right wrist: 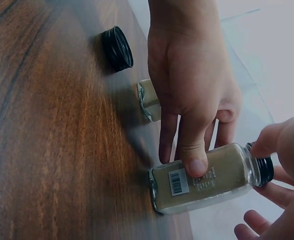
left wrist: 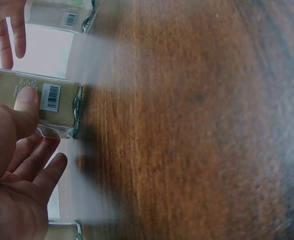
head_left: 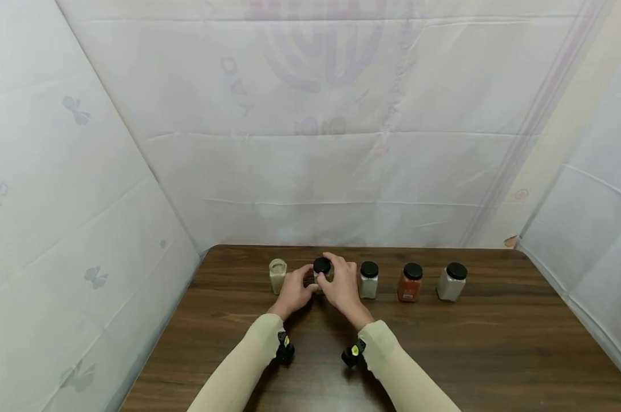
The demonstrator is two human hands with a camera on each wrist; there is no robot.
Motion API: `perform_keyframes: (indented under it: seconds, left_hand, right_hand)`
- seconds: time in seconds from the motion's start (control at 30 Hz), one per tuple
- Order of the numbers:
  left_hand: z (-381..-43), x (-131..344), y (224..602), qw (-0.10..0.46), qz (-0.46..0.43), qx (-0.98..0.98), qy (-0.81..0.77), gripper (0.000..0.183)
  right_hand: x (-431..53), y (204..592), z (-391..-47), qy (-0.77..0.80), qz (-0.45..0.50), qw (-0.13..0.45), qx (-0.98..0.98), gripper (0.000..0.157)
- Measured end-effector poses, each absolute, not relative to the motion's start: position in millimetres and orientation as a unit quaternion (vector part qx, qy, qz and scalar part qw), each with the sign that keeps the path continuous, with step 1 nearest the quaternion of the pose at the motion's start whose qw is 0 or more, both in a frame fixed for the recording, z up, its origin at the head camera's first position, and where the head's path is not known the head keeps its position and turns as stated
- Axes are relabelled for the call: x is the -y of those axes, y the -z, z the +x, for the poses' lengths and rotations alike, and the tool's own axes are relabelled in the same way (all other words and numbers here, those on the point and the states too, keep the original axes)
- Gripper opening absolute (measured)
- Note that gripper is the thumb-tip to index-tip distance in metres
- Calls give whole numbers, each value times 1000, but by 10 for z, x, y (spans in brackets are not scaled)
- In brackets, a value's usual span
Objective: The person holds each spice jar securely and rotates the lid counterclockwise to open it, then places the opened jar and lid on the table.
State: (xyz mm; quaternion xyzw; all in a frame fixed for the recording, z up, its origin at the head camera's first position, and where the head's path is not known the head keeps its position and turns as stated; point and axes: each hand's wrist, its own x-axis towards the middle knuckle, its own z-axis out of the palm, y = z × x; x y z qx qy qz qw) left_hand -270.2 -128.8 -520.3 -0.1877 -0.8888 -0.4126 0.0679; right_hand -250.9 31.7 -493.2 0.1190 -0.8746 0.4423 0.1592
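Note:
A square glass spice jar of tan-green powder, with a barcode label, stands on the table between my hands. My left hand grips its body, thumb pressed flat beside the label in both wrist views. At the top, my right hand pinches the black lid between thumb and fingers. To the left stands a lidless jar of pale powder. A loose black lid lies on the table in the right wrist view; in the head view it is hidden.
Right of my hands stand a black-lidded jar of whitish contents, an orange-red one and another whitish one. They line the far part of the brown wooden table. White sheeting hangs behind the table's back edge.

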Motion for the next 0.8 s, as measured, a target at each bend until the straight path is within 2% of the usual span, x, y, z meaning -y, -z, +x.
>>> perform_keyframes:
  seconds: [0.2,0.63,0.8]
  left_hand:
    - [-2704,1287,5175,71,-189,891,406,39]
    - [-2682,1293,5149,74,-193,891,405,40]
    - [-2680,1284,5149,72,-193,890,407,39]
  right_hand:
    - [-325,4930,-2517,-444,134,167,870,56]
    - [-293,4923,-2526,-450,105,189,867,57]
    - [-279,4910,-2514,-449,93,189,868,53]
